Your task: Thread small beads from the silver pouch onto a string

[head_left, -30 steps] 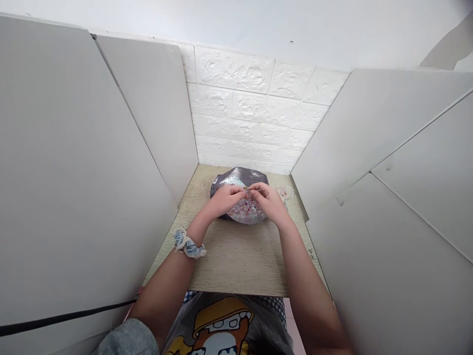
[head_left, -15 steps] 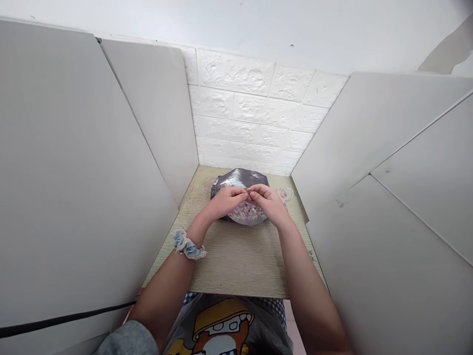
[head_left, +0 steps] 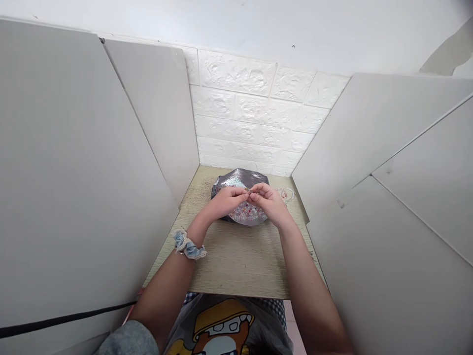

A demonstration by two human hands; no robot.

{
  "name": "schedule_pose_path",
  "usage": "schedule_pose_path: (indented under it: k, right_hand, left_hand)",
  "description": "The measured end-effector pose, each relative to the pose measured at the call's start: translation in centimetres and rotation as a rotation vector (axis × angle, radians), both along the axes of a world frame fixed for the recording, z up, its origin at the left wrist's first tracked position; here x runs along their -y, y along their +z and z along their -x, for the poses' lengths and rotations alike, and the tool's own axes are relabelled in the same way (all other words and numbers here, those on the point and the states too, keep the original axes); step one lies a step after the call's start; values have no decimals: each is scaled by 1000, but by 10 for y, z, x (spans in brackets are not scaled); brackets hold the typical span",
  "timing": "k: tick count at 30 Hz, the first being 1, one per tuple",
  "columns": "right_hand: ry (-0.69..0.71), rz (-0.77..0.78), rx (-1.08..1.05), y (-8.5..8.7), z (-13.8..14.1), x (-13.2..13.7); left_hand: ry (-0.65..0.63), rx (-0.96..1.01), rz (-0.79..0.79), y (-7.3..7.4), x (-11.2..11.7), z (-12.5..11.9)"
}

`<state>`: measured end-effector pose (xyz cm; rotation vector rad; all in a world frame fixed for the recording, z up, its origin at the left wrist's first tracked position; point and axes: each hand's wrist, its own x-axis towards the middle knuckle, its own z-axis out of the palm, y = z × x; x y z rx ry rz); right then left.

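Note:
Above a silvery bag (head_left: 240,176) at the back of the table, my two hands meet fingertip to fingertip. My left hand (head_left: 227,201) is closed in a pinch, thumb against forefinger. Opposite it, my right hand (head_left: 271,203) pinches in the same way. Between the fingertips shows a speck of yellowish brown, too small to name. Many small pink, white and red beads (head_left: 248,213) lie in the opened bag below my hands. A string of pale beads (head_left: 289,195) rests on the table just right of my right hand.
The wooden table (head_left: 240,266) is narrow, with grey panels (head_left: 158,113) rising on the left and more panels (head_left: 354,148) on the right. A white brick-patterned wall (head_left: 247,111) closes off the back. A small shiny item (head_left: 311,254) lies at the right edge by my forearm.
My fingertips have shifted very slightly and stay pinched together over the beads. Otherwise the bag and the bead string stay where they were.

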<state>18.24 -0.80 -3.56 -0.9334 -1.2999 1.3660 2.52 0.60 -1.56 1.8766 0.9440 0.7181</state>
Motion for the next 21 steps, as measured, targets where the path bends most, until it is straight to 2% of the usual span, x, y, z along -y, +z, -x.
schedule_pose_path:
  k: [21]
  right_hand:
    - [53,-25,87,1,-1,1]
  left_hand:
    - [-21,26,52,2,1,1]
